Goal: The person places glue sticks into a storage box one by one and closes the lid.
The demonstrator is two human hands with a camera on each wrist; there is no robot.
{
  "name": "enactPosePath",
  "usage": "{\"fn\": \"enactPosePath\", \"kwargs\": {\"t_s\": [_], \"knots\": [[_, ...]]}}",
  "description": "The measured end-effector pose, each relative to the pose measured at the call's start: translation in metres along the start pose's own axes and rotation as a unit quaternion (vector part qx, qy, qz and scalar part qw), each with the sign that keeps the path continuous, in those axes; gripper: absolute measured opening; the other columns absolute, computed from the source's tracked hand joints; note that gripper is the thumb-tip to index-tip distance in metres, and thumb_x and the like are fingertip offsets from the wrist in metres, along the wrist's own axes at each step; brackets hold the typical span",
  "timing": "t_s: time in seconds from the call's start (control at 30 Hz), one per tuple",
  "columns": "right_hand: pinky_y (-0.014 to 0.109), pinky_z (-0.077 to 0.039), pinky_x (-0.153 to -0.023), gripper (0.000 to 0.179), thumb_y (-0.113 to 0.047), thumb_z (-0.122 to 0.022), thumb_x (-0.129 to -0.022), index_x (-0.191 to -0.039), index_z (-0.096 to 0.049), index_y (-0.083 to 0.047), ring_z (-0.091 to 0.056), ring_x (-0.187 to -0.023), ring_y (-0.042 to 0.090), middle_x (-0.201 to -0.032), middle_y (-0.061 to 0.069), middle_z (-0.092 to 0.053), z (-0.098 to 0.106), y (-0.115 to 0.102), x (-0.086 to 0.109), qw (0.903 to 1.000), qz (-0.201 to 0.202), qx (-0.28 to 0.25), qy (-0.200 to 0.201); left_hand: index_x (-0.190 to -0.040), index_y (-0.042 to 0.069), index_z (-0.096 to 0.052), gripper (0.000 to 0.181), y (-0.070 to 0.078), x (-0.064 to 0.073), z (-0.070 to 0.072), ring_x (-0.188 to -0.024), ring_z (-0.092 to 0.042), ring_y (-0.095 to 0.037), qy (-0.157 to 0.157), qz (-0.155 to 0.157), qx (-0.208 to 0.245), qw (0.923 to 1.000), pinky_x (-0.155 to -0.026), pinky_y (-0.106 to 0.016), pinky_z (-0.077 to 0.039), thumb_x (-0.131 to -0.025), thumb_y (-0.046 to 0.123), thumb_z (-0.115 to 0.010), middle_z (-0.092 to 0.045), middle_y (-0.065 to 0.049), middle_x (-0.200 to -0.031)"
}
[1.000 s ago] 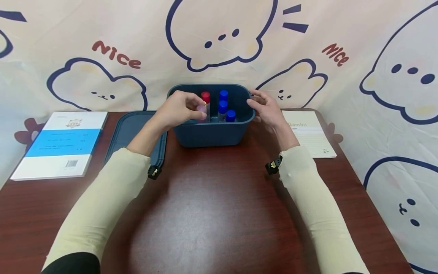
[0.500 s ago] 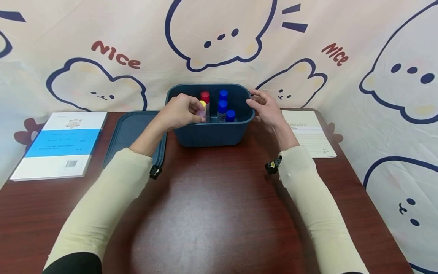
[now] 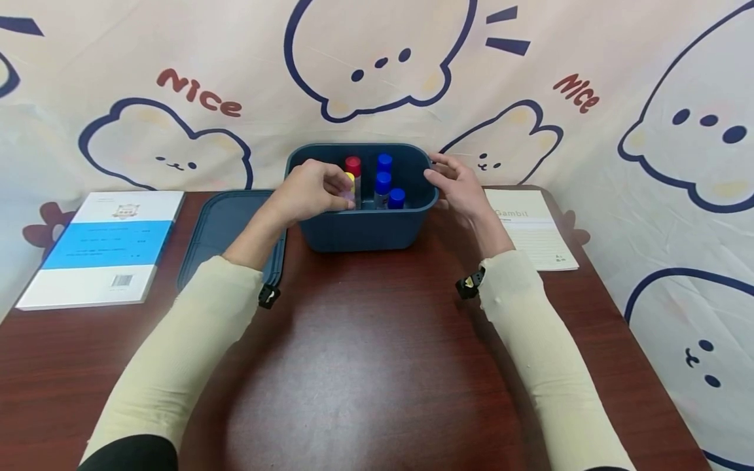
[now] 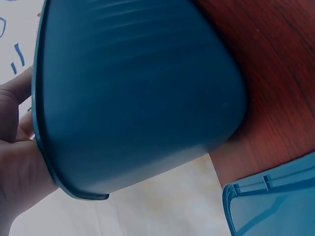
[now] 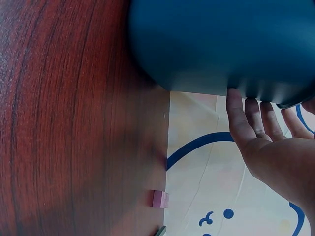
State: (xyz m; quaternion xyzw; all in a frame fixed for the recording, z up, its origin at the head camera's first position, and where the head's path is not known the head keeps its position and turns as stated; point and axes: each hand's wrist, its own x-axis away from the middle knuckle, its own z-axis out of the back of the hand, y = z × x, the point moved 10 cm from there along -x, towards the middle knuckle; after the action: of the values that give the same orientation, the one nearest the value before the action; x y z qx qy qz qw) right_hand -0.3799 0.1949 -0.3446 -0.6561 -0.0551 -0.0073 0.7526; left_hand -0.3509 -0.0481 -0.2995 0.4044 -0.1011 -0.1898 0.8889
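Observation:
A dark blue bin point(image 3: 362, 232) stands at the back of the table, its mouth up. My left hand point(image 3: 309, 190) reaches over its near left rim and pinches a small tube with a yellow cap point(image 3: 351, 177) and a pale purple body, largely covered by the fingers. Just behind it stands a red-capped clear tube point(image 3: 353, 166). Further right inside are three blue-capped tubes point(image 3: 383, 182). My right hand point(image 3: 462, 186) grips the bin's right end, thumb at the rim. In the right wrist view its fingers point(image 5: 240, 120) press the outer wall.
Left of the bin lies its dark blue lid point(image 3: 232, 212), partly under my left forearm. A thick white and blue book point(image 3: 106, 245) lies at far left, a lined notebook point(image 3: 538, 235) at right. A printed cloth point(image 3: 265, 65) hangs right behind the table.
My left hand has lowered slightly into the bin with the yellow-capped tube, which now shows its cap beside the red-capped one. My right hand has stayed at the bin's right end.

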Motion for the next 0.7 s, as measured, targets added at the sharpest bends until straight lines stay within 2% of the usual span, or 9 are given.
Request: {"fn": "enactPosePath", "kwargs": {"t_s": [0.2, 0.7], "knots": [[0.052, -0.049, -0.101, 0.05, -0.024, -0.063, -0.102, -0.149, -0.05, -0.02, -0.056, -0.125, 0.036, -0.152, 0.011, -0.045, 0.001, 0.0, 0.0, 1.0, 0.001, 0.002, 0.004, -0.122, -0.001, -0.067, 0.033, -0.002, -0.001, 0.0, -0.107, -0.067, -0.028, -0.008, -0.002, 0.041, 0.9991, -0.096, -0.042, -0.054, -0.091, 0.007, -0.076, -0.068, -0.017, -0.117], [0.052, -0.05, -0.101, 0.05, -0.024, -0.063, -0.102, -0.15, -0.049, -0.02, -0.054, -0.128, 0.035, -0.153, 0.011, -0.045, 0.0, -0.001, 0.001, 1.0, -0.006, 0.005, 0.005, -0.121, 0.001, -0.067, 0.031, 0.001, 0.005, 0.01, -0.105, -0.063, -0.028, 0.014, -0.008, 0.042, 0.999, -0.095, -0.042, -0.052, -0.092, 0.009, -0.076, -0.067, -0.015, -0.114]]}}
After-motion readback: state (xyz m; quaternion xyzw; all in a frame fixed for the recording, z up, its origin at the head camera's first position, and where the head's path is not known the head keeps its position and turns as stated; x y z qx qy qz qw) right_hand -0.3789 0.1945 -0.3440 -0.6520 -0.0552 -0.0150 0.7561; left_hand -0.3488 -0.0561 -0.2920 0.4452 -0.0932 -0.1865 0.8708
